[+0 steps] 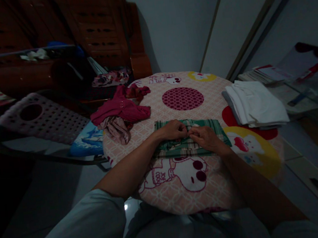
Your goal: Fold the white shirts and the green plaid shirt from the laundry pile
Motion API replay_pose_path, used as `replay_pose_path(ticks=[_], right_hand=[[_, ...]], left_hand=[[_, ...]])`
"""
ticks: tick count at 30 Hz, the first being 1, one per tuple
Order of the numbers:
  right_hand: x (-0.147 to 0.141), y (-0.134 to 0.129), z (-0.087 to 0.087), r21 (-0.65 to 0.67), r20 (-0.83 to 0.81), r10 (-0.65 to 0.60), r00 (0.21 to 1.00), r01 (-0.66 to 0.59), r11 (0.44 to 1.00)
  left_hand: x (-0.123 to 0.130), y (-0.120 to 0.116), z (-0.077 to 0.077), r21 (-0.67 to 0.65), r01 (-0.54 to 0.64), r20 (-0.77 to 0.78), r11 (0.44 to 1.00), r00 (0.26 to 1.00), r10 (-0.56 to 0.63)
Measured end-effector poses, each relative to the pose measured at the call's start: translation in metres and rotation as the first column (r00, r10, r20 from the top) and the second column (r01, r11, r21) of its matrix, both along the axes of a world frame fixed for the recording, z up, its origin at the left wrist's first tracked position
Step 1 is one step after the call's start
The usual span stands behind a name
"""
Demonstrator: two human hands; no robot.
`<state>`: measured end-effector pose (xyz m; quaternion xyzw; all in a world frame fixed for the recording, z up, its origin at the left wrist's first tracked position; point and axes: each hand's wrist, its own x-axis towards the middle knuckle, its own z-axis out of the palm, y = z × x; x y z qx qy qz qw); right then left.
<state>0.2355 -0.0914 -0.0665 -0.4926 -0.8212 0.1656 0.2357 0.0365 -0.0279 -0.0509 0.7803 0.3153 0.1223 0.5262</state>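
Note:
A green plaid garment [219, 127], laid out as a flat rectangle, lies on the round table in front of me. Over its middle, my left hand [175, 129] is closed, with thumb and fingers pinching the fabric. My right hand [205, 137] meets it fingertip to fingertip and is also pinched on the garment. The exact bit of cloth between the fingers is too dark and small to make out. Both wrists rest close to the tabletop.
A patterned cloth [166, 190] covers the table. Crumpled magenta clothing [120, 108] lies at the left, above a dusty pink cloth [117, 129]. Folded white clothes [259, 102] are stacked at the right. A chair [47, 115] and wooden furniture [98, 30] stand to the left.

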Motion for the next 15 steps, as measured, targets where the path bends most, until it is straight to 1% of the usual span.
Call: replay_pose_path(ticks=[2, 6, 7, 8, 10, 12, 13, 15], right_hand=[[0.0005, 0.0004, -0.0009, -0.005, 0.001, 0.000, 1.000, 0.000, 1.000], [0.0006, 0.0001, -0.0018, -0.020, -0.007, -0.016, 1.000, 0.016, 1.000], [0.0003, 0.0000, -0.0017, -0.021, -0.007, -0.023, 1.000, 0.023, 1.000], [0.0000, -0.0001, -0.0016, -0.023, -0.007, -0.029, 1.000, 0.029, 0.999], [-0.0006, 0.0001, -0.0013, -0.021, -0.011, -0.033, 0.999, 0.033, 0.999], [-0.0007, 0.0006, -0.0011, -0.017, -0.016, -0.021, 1.000, 0.021, 1.000], [-0.0007, 0.0008, -0.0010, -0.015, -0.018, -0.015, 1.000, 0.015, 1.000], [-0.0007, 0.0010, -0.0007, -0.012, -0.017, -0.010, 1.000, 0.010, 1.000]], left_hand=[[0.0004, -0.0011, 0.0008, 0.017, -0.002, -0.017, 1.000, 1.000, 0.002], [-0.0001, -0.0016, 0.0020, -0.014, 0.023, -0.008, 1.000, 1.000, -0.024], [0.0001, -0.0018, 0.0024, -0.003, 0.029, -0.011, 1.000, 1.000, -0.029], [0.0006, -0.0020, 0.0027, 0.028, 0.036, -0.021, 0.999, 0.999, -0.035], [0.0023, -0.0028, 0.0032, 0.132, 0.044, -0.050, 0.990, 0.998, -0.037], [0.0043, -0.0038, 0.0029, 0.224, 0.033, -0.069, 0.974, 0.997, -0.018], [0.0051, -0.0042, 0.0025, 0.235, 0.023, -0.070, 0.972, 0.998, -0.007], [0.0057, -0.0047, 0.0015, 0.184, 0.001, -0.059, 0.983, 0.998, 0.010]])
